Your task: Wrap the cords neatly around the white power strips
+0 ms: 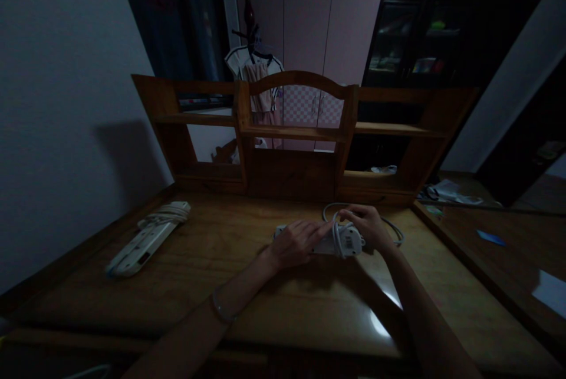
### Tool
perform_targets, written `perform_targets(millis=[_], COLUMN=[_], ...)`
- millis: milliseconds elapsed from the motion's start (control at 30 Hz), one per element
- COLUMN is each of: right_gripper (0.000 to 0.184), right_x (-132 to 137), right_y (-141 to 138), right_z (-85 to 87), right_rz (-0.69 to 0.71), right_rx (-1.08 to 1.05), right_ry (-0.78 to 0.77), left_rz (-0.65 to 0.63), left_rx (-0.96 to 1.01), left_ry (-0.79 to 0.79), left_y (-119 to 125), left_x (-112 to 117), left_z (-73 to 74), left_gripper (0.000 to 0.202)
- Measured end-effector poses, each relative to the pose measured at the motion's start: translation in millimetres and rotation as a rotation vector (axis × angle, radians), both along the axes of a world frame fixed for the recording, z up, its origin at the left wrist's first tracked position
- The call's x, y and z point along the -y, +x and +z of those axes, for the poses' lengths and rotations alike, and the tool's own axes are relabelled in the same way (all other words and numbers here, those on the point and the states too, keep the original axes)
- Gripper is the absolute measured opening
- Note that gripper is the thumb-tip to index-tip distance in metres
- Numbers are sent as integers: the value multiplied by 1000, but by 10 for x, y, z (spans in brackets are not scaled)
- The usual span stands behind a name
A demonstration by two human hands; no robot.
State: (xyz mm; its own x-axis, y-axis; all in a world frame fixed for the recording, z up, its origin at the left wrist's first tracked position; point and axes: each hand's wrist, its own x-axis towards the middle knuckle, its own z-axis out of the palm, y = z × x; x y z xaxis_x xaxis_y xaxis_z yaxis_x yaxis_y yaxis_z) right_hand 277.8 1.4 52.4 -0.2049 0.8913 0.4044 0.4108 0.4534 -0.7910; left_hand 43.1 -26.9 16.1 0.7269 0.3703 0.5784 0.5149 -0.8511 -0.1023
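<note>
A white power strip (326, 244) is held just over the desk's middle, its grey-white cord (339, 240) wound in several turns around the right end. My left hand (297, 242) is closed over the strip's left part, with the index finger reaching toward the windings. At the right end my right hand (365, 224) pinches the cord. A loose length of cord arcs behind and to the right of that hand. To the left lies a second white power strip (145, 244), its cord bundled around the far end.
The wooden desk (212, 308) has a wooden shelf unit (294, 175) along its back. A wall (71, 102) stands at the left. On the lower surface at the right are a blue card (490, 237) and a white paper (550, 292).
</note>
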Motion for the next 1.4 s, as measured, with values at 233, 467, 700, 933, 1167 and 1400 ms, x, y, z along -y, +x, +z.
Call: perform_targets(millis=[233,467,700,933,1167,1400], right_gripper=[34,31,28,24,25,22], right_x=[-88,-121,-147,-28,63,61], right_y=[-65,-325,-409,-489,-497,-459], right_z=[-189,-394,-436,-379,-359,-384], right_rz=[86,-32,-111,-191,-162,-110], right_rx=[-15,180,276,486,686,679], right_ry=[43,121,258,304,328,84], left_rz=[145,357,442,495,624,774], left_rx=[321,715,1026,1063,539,228], left_ry=[-20,-117,-293,-256,-20,39], left_y=[-22,-9,-12,-64,-189,-194], left_x=[23,-92,-205,-304,-229,-179], left_z=[43,40,12,-43,63,134], left_gripper=[73,74,75,71,73,79])
